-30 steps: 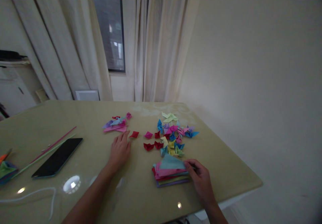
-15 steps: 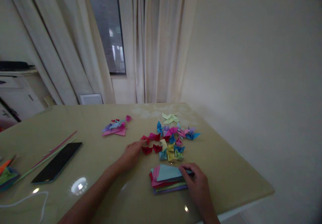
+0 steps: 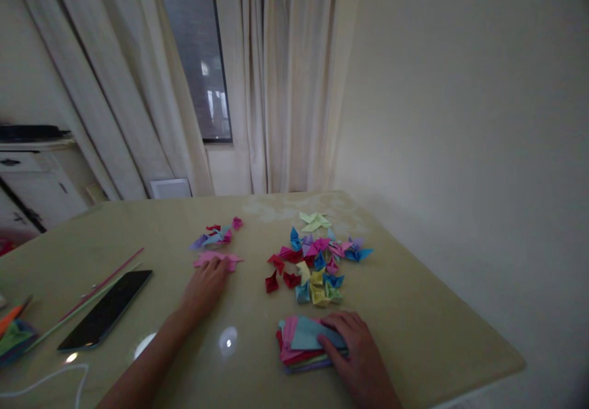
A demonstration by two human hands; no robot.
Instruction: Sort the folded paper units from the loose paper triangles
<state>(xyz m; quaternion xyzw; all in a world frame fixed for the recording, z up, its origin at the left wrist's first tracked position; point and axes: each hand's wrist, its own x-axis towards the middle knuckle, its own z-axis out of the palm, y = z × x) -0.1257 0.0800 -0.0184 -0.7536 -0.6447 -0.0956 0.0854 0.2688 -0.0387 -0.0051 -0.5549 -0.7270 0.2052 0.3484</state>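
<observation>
On the left half of the table, my left hand (image 3: pixel 209 283) has its curled fingers on pink folded paper (image 3: pixel 232 259), just in front of a small pile of folded paper pieces (image 3: pixel 216 235). The fingertips are partly hidden. My right hand (image 3: pixel 356 351) grips the right end of a stack of coloured papers (image 3: pixel 304 334), thumb on the light blue top piece and fingers along the far edge. Beyond the stack lies a cluster of small origami pieces (image 3: pixel 317 246) in red, yellow, blue and pink. A pale green pinwheel-like piece (image 3: pixel 315 221) is at its far side.
A black phone (image 3: pixel 108 311) lies at the left beside thin pink and green sticks (image 3: pixel 92 295). Orange-handled scissors (image 3: pixel 11 318), coloured paper (image 3: pixel 18 341) and a white cable (image 3: pixel 59 372) are at the far left. A wall (image 3: pixel 460 182) runs along the right side.
My left hand has moved left from the red origami pieces to the pink paper, which now lies nearer me, apart from the pile. My right hand's thumb has shifted farther over the stack.
</observation>
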